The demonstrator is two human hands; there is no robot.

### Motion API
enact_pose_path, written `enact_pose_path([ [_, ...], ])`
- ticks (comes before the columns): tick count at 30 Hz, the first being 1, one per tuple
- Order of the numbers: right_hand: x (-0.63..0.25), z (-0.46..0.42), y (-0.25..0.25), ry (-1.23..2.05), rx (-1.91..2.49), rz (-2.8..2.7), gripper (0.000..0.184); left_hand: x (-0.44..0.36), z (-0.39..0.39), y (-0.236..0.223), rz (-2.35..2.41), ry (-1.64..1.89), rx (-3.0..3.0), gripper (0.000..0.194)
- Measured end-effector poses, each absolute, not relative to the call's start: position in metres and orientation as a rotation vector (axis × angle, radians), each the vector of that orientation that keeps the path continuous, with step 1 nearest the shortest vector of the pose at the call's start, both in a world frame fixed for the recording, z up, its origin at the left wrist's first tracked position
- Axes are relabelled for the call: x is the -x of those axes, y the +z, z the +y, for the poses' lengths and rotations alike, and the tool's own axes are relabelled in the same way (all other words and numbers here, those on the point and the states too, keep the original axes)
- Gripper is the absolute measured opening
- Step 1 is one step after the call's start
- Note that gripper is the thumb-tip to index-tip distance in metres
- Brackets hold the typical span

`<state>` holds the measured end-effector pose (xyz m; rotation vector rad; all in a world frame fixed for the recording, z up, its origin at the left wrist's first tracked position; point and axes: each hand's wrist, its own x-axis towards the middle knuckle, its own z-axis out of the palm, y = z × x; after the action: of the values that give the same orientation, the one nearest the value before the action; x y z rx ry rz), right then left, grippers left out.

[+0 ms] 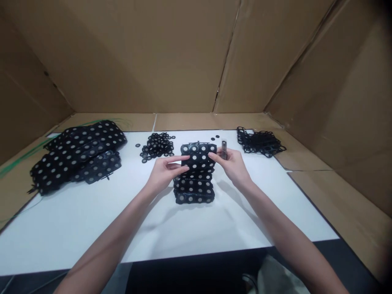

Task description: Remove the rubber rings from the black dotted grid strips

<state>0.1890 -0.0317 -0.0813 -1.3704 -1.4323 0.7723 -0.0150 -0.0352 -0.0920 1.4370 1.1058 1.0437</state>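
Observation:
Between my hands is a black folded mat dotted with rows of pale round discs (197,177), its lower folds resting on the white table. My left hand (162,173) grips its left edge, thumb and fingers at the upper rows. On the right edge, my right hand (234,163) pinches the same mat with thumb and fingers. A short dark tube with a clear top (224,150) stands up out of my right hand, tucked by the fingers. The back of the mat and some of my fingertips are hidden.
A large heap of similar black dotted mats (76,155) lies at left, near thin green strands (27,154). Behind my left hand is a pile of small black rings (157,145). Black looped pieces (261,142) lie at back right. Cardboard walls (147,57) surround the white table (128,228).

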Motion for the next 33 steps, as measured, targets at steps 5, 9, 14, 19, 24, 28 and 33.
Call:
enact_pose_path([
  [5,-0.183,-0.042,-0.065,0.368,1.227,-1.334,0.030,0.015,-0.032,-0.096,1.102,1.109,-1.350,0.041],
  [9,-0.167,-0.044,-0.050,0.593,1.009,-1.541,0.026,0.010,-0.025,-0.106,1.089,1.201,-1.298,0.041],
  [14,-0.152,-0.021,-0.061,0.814,0.893,-1.700,0.021,0.008,-0.010,-0.126,1.018,1.219,-1.318,0.042],
  [19,-0.154,-0.007,-0.077,0.860,0.900,-1.595,0.015,0.009,-0.004,-0.133,0.976,1.218,-1.284,0.043],
  [24,-0.152,-0.012,-0.078,0.696,0.909,-1.719,0.011,0.009,-0.007,-0.130,0.971,1.202,-1.278,0.040],
  [28,-0.151,-0.012,-0.079,0.558,0.917,-1.830,0.012,0.009,-0.007,-0.129,0.942,1.180,-1.250,0.038],
  [33,-0.151,-0.011,-0.081,0.536,0.924,-1.870,0.013,0.010,-0.007,-0.129,0.937,1.152,-1.214,0.040],
])
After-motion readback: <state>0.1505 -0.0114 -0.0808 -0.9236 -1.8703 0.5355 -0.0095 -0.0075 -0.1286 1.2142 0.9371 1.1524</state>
